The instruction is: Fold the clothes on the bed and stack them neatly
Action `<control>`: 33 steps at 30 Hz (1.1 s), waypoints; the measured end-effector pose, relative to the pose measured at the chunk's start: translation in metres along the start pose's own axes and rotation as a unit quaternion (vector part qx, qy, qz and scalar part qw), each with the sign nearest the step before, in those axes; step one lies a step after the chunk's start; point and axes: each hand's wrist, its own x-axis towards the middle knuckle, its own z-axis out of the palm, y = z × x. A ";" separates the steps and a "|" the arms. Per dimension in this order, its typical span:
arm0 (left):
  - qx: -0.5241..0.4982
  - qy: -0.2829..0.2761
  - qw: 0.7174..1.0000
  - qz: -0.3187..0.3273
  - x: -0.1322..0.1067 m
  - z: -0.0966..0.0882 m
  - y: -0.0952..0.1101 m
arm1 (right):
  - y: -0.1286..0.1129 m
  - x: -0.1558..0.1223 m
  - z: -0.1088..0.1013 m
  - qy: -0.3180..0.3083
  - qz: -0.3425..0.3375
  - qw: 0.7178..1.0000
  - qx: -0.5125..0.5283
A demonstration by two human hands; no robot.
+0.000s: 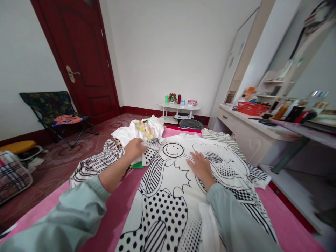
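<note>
Across the pink cover (119, 213), in the head view, a white shirt (168, 178) with black dots, stripes and a smiley face lies spread out, its near end running out of the bottom of the view. At the shirt's upper left, the left hand (135, 148) is at a dotted sleeve; whether its fingers are closed on the cloth, I cannot tell. On the shirt's front, right of the smiley face, the right hand (201, 168) rests palm down, fingers apart, gripping nothing.

Just beyond the shirt's upper left is a crumpled white garment (136, 129) with yellow patches; left of the shirt lies brown-striped clothing (96, 163). Behind the shirt's upper right, partly covered by it, is a thinly striped cloth (223, 137).

Well beyond the shirt stands a low white table (162, 104); to the shirt's right, a dresser (228, 119) bears a red basket (252, 109). Far left of the shirt is a folding chair (46, 104).
</note>
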 end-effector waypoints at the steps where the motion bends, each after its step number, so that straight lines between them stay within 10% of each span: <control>1: -0.046 -0.019 0.999 -0.020 0.009 -0.003 -0.003 | 0.000 0.000 0.000 0.002 -0.001 1.000 0.002; 7: -0.177 -0.048 0.981 -0.056 0.054 -0.021 -0.004 | 0.000 -0.002 -0.001 0.012 -0.004 1.000 0.015; 14: -0.095 0.002 0.995 -0.025 0.072 -0.033 -0.022 | 0.001 -0.002 -0.002 -0.001 -0.001 1.000 0.019; 19: -0.032 0.036 0.999 0.005 0.068 -0.027 -0.029 | 0.001 -0.002 -0.002 0.007 0.000 0.999 0.032; 24: 0.030 -0.063 0.997 -0.022 0.058 -0.015 -0.027 | 0.000 -0.002 -0.003 0.009 -0.001 1.000 0.029; 33: 0.217 0.028 0.973 0.079 0.026 -0.027 -0.026 | -0.001 -0.001 -0.005 -0.005 0.003 1.000 0.017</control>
